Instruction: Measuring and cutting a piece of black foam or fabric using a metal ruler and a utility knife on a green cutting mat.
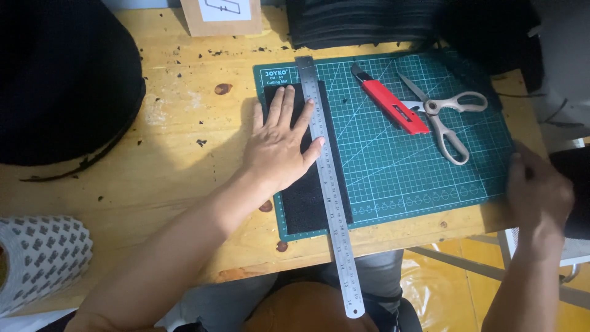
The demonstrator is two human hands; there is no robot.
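My left hand (pixel 279 144) lies flat, fingers spread, on a black fabric strip (pixel 310 203) at the left side of a green cutting mat (pixel 393 166). A long steel ruler (pixel 329 190) runs lengthwise over the strip, and my thumb touches its left edge. My right hand (pixel 538 197) hovers at the mat's right edge near the table's side, blurred, fingers curled; nothing shows in it. A red utility knife (pixel 390 101) and grey-handled scissors (pixel 445 117) rest on the mat between the two hands.
Wooden table (pixel 178 154) with dark crumbs. Large black fabric mass (pixel 61 80) at far left, stacked black material (pixel 362 21) at the back, cardboard box (pixel 221 15) at the back, patterned roll (pixel 40 258) at the near left. The ruler overhangs the front edge above my lap.
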